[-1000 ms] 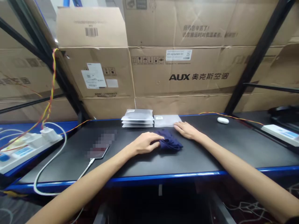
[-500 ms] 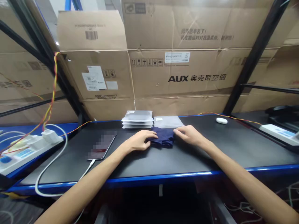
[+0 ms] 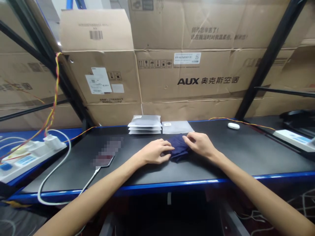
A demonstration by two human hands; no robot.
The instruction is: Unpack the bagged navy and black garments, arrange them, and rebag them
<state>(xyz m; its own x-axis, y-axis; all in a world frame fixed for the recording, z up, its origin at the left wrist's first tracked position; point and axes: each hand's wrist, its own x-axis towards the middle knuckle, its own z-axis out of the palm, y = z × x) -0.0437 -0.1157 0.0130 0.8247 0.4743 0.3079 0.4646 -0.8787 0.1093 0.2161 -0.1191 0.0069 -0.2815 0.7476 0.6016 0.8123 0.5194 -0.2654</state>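
Observation:
A small piece of navy blue cloth (image 3: 179,151), crumpled and folded, lies on the black tabletop between my two hands. My left hand (image 3: 157,151) holds its left edge, the fingers curved onto the fabric and the thumb lower down. At the upper right edge, my right hand (image 3: 200,144) grips the cloth with bent fingers; part of the fabric is hidden under them. Just behind the cloth lies a flat, frosted plastic packet (image 3: 177,127) with a small white label. To its left is a stack of several similar packets (image 3: 144,125).
A phone (image 3: 107,160) on a white charging cable lies to the left. Power strips stand at the far left (image 3: 27,160) and right (image 3: 294,139). A small white case (image 3: 233,126) sits at the back right. Cardboard (image 3: 197,98) walls the rear; a blue edge (image 3: 172,187) runs along the front.
The cloth has shifted right and slightly toward me, and it looks turned and more rumpled. My left hand has moved right with it; my right hand now reaches farther over its edge.

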